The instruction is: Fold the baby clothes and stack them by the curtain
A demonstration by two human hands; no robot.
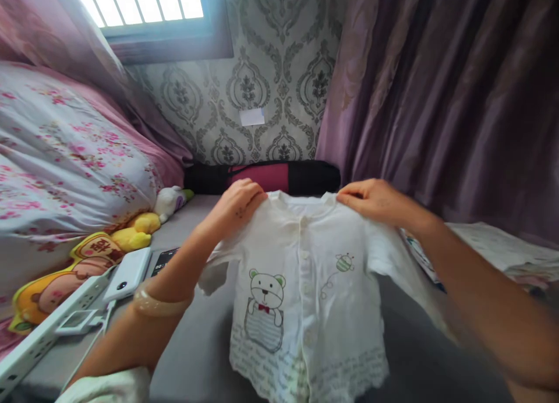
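A small white buttoned baby shirt (323, 310) hangs spread out in front of me, its front facing me. It has a bear print on the left side, a green bee on the right and lettering along the hem. My left hand (244, 200) pinches one shoulder of the shirt by the collar. At the opposite shoulder, my right hand (371, 200) grips the fabric between thumb and fingers. The sleeves droop outward below my hands. My fingertips are partly hidden in the cloth.
On the left lie a white power strip (52, 333), a white power bank (128, 273) with a cable, a dark phone-like device (163, 261) and plush toys (135, 231). A black and magenta roll (259, 177) rests by the wall. Folded cloths (498, 248) lie right.
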